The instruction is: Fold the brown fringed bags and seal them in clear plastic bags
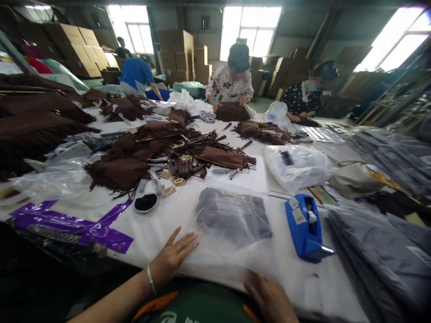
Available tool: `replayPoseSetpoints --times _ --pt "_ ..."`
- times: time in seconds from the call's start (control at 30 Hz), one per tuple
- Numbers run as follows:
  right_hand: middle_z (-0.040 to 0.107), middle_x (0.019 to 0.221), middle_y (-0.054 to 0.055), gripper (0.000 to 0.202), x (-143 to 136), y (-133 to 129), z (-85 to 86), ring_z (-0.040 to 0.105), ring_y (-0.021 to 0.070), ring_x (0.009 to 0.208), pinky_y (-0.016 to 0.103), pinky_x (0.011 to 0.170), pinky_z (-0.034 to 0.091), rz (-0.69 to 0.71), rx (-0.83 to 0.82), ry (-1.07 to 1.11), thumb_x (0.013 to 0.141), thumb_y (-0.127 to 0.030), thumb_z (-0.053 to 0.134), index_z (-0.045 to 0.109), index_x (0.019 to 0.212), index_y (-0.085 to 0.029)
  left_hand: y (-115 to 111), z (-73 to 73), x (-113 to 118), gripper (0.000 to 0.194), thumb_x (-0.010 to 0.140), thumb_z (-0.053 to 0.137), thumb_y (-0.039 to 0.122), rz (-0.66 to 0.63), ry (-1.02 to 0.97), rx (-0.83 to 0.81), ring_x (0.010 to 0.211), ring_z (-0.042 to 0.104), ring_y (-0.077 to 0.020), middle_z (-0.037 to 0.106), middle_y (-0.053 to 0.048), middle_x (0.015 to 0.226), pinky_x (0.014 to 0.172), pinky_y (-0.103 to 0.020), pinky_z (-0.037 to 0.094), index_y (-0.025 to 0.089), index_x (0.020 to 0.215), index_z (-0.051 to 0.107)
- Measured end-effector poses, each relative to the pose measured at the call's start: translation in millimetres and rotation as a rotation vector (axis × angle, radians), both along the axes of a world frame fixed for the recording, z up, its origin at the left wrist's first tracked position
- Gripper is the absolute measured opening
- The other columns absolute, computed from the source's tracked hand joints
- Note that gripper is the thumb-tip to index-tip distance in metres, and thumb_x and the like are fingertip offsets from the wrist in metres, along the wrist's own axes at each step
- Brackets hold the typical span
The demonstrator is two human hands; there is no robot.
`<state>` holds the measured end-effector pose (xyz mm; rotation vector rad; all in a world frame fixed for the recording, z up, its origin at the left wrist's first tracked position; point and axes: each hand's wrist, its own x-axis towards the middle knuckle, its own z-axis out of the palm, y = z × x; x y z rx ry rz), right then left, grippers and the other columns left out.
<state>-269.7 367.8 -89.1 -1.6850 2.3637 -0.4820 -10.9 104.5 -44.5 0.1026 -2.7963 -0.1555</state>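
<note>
R hand (269, 294) blurred at near edge of worktop (323, 287), can't tell if its fingers pinch film or are empty; L hand (168, 258) released, fingers spread flat by near L side of clear plastic bag (232, 253). Dark folded item (232, 215) lies inside bag, flat, betw. the hands & just beyond; step in hand looks like straightening loose film at near end, which prob. calls for light, even pressure w/o creasing. Blue tape dispenser (305, 229) stands R of bag, brown fringed pieces (121, 172) heaped farther off, co-worker (232, 83) opp.
</note>
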Motion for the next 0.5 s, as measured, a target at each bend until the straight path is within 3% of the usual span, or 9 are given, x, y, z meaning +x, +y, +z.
replayPoseSetpoints --times 0.07,0.13,0.2,0.27,0.37,0.43,0.5 --pt "0.072 0.078 0.008 0.035 -4.8 9.5 -2.1 0.069 0.0242 0.072 0.033 0.066 0.056 0.036 0.048 0.018 0.092 -0.033 0.037 0.069 0.091 -0.021 -7.7 -1.6 6.1 0.063 0.082 0.032 -0.003 -0.058 -0.036 -0.038 0.135 0.032 -0.0199 0.042 -0.010 0.141 0.115 -0.054 0.001 0.017 0.142 0.029" --pt "0.073 0.088 0.009 0.035 -9.7 15.0 12.1 0.069 0.0245 0.082 0.034 0.073 0.056 0.039 0.095 -0.037 0.092 -0.029 0.035 0.069 0.101 -0.022 -15.9 -0.3 13.0 0.061 0.084 0.035 -0.002 -0.089 -0.106 -0.038 0.133 0.035 -0.0193 0.045 -0.008 0.140 0.115 -0.053 -0.005 0.019 0.141 0.033" --pt "0.070 0.106 0.009 0.031 -12.9 17.2 42.6 0.066 0.0243 0.097 0.033 0.084 0.053 0.063 0.158 -0.158 0.089 -0.029 0.044 0.066 0.110 -0.023 -22.9 7.0 17.6 0.058 0.083 0.041 0.002 -0.110 -0.217 0.021 0.131 0.040 -0.0210 0.046 -0.008 0.139 0.115 -0.052 -0.002 0.021 0.138 0.038" --pt "0.067 0.113 0.006 0.031 -14.9 12.6 82.6 0.064 0.0224 0.102 0.028 0.088 0.051 0.174 0.269 -0.331 0.082 -0.029 0.057 0.066 0.112 -0.026 -27.2 21.0 14.2 0.052 0.082 0.052 0.012 -0.137 -0.331 0.133 0.126 0.046 -0.0232 0.051 -0.008 0.135 0.115 -0.050 0.009 0.023 0.132 0.045" --pt "0.068 0.112 -0.001 0.038 -17.4 -15.3 128.5 0.066 0.0177 0.097 0.022 0.085 0.052 0.331 0.327 -0.481 0.081 -0.034 0.062 0.061 0.118 -0.035 -26.6 44.8 -13.1 0.040 0.086 0.056 0.025 -0.154 -0.339 0.279 0.124 0.048 -0.0217 0.058 -0.005 0.127 0.113 -0.044 0.024 0.025 0.126 0.051" --pt "0.065 0.119 0.000 0.040 -17.9 -43.3 129.0 0.063 0.0175 0.104 0.027 0.093 0.049 0.244 0.128 -0.330 0.089 -0.038 0.051 0.052 0.128 -0.034 -21.1 52.5 -41.0 0.039 0.092 0.048 0.025 -0.115 -0.237 0.275 0.130 0.041 -0.0204 0.052 -0.006 0.134 0.113 -0.042 0.026 0.023 0.131 0.047" --pt "0.056 0.131 0.005 0.045 -18.1 -69.1 101.6 0.055 0.0205 0.118 0.036 0.102 0.043 0.151 -0.158 -0.051 0.093 -0.036 0.042 0.042 0.137 -0.028 -13.8 49.0 -66.2 0.046 0.093 0.045 0.020 -0.080 -0.141 0.199 0.136 0.030 -0.0226 0.039 -0.010 0.144 0.114 -0.046 0.022 0.020 0.138 0.038"
